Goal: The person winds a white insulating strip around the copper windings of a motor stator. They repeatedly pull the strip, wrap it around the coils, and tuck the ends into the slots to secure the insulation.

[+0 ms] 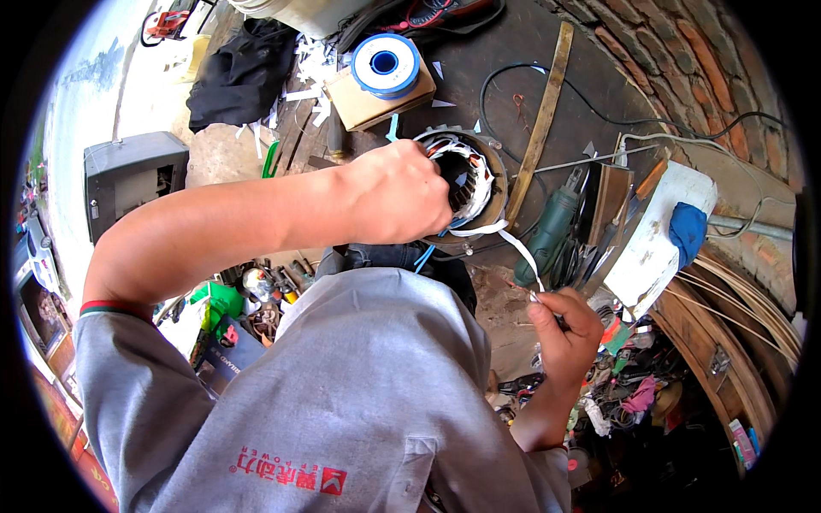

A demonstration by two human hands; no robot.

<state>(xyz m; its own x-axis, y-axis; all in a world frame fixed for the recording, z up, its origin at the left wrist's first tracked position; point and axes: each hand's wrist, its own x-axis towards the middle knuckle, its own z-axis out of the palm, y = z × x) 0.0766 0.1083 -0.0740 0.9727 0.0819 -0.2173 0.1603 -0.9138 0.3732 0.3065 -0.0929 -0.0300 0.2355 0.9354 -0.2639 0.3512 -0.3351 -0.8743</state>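
Note:
A round motor stator [494, 201] stands on the bench, its copper windings wrapped with white lacing tape [481, 178]. My left hand [398, 195] is a closed fist at the stator's left rim; its fingertips, and whatever they grip, are hidden from view. From the stator's near edge a loose end of white tape [518, 245] runs down to the right. My right hand [566, 329] pinches the tip of that tape between thumb and finger, so the strip hangs slightly curved between both hands. Blue wire leads [424, 259] come out below the stator.
Behind the stator, a blue-and-white spool [385, 66] sits on a cardboard box [363, 101]. A wooden strip [543, 120] lies to the right, near a green power tool [553, 227] and a white board [657, 244] with a blue cloth. A grey metal box [132, 184] is at left.

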